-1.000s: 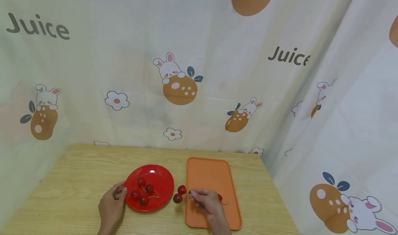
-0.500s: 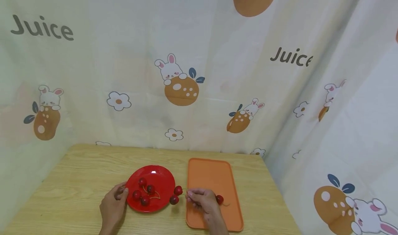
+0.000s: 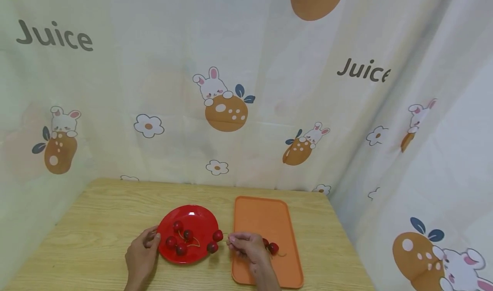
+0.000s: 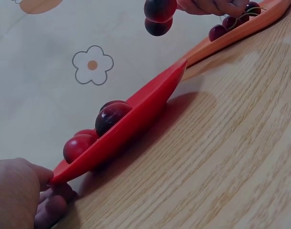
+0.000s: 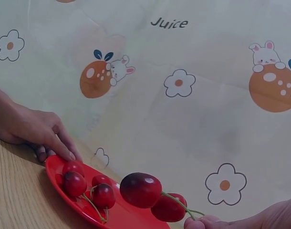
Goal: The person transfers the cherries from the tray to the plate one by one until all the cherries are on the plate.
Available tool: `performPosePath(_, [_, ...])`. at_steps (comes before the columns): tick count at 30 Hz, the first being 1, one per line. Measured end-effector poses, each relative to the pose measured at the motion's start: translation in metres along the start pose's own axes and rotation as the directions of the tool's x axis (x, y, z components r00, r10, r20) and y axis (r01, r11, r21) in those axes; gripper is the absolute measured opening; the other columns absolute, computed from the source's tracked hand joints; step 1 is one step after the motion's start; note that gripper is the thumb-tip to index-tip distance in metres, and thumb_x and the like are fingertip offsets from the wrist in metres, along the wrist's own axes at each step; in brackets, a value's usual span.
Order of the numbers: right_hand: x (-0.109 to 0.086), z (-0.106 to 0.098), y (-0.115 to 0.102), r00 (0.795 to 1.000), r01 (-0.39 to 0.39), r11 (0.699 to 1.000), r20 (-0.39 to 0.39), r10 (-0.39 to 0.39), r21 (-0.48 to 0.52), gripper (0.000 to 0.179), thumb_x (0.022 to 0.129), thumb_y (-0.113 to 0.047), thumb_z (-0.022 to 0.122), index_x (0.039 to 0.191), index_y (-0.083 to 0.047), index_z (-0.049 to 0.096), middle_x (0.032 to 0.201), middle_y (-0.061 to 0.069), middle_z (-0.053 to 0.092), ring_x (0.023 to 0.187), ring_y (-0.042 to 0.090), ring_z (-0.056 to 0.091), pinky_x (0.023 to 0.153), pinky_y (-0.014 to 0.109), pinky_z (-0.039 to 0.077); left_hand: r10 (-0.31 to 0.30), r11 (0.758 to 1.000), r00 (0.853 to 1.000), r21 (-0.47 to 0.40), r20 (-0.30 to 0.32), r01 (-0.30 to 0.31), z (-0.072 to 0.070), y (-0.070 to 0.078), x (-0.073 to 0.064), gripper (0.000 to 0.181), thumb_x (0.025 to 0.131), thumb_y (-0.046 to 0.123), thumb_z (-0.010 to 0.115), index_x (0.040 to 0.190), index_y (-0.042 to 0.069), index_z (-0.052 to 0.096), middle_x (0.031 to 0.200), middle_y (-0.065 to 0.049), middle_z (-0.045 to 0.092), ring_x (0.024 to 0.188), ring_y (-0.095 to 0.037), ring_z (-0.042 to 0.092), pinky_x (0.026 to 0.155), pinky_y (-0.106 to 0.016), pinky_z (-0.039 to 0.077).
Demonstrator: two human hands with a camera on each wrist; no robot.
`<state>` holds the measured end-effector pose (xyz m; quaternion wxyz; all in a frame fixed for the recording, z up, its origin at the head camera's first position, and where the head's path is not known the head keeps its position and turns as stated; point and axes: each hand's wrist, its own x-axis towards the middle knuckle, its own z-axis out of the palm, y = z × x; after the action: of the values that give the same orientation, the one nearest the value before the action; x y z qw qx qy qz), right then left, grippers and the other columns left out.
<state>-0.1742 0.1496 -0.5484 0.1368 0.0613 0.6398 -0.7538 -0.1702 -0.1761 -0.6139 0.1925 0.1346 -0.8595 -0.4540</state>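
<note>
My left hand [image 3: 141, 253] grips the left rim of a round red plate [image 3: 202, 222], thumb on top and fingers beneath in the left wrist view. Several dark red cherries [image 5: 75, 183] with joined green stems lie on the plate's left half. My right hand [image 3: 249, 247] pinches the stems of a pair of cherries [image 5: 140, 190] between thumb and fingertips. That pair hangs at the plate's right rim, raised above it in the left wrist view. Behind the right hand, more cherries [image 3: 273, 248] lie on an orange tray [image 3: 258, 209], partly hidden by the hand.
The plate and tray stand side by side on a wood-grain table [image 3: 104, 214]. A pale curtain [image 3: 173, 90] printed with rabbits, fruit and flowers closes off the back and both sides.
My right hand has carried the cherry pair leftward from over the tray to the plate's right rim. More of the tray's cherries show now. The left hand keeps its hold on the plate.
</note>
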Motion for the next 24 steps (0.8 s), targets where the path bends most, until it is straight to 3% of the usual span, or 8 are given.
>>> performPosePath(5, [0.000,0.002,0.003,1.000,0.004,1.000,-0.001,-0.004,-0.005,0.016,0.099,-0.003,0.078,0.111,0.006,0.080,0.085,0.000,0.083,0.072,0.003,0.074,0.064,0.018,0.052,-0.001,1.000,1.000,0.004,0.001,0.001,0.000,0.001,0.000,0.032,0.105,0.014,0.071,0.135,0.005,0.075,0.119,-0.022,0.082,0.082,-0.020,0.078,0.080,-0.034,0.047])
performPosePath(24, [0.006,0.011,0.011,1.000,0.005,1.000,-0.008,-0.005,-0.030,0.019,0.097,-0.006,0.080,0.113,0.005,0.081,0.090,0.003,0.085,0.072,0.003,0.075,0.064,0.019,0.050,-0.010,1.000,1.000,0.007,0.002,0.010,0.002,-0.003,0.001,0.032,0.104,0.015,0.072,0.135,0.006,0.075,0.119,-0.021,0.082,0.082,-0.017,0.077,0.079,-0.030,0.046])
